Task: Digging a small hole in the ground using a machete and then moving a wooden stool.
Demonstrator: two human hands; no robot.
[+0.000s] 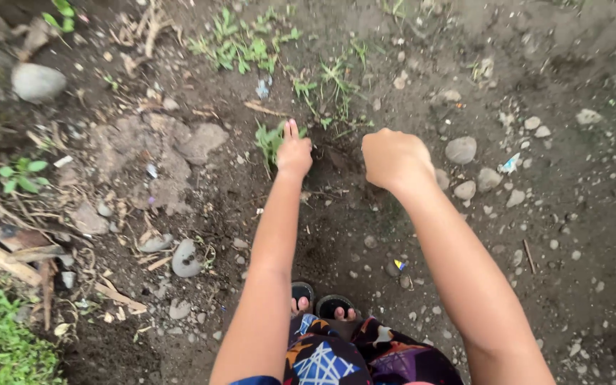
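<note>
The left hand (pixel 294 152) pinches a small green weed (pixel 270 140) at its 9 o'clock, rooted in the dark soil (pixel 336 214). The right hand (pixel 396 158) is clenched in a fist at the weed's 3 o'clock, nothing visible in it. The weed looks light, soft and easily torn; a grip low at the stem base suits it.

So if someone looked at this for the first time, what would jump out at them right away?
Two bare arms stretch from the bottom edge to the middle, the left hand at a small green weed in dark soil and the right hand curled into a fist beside it. Grey stones dot the ground to the right, with the person's sandalled toes at the bottom.
</note>
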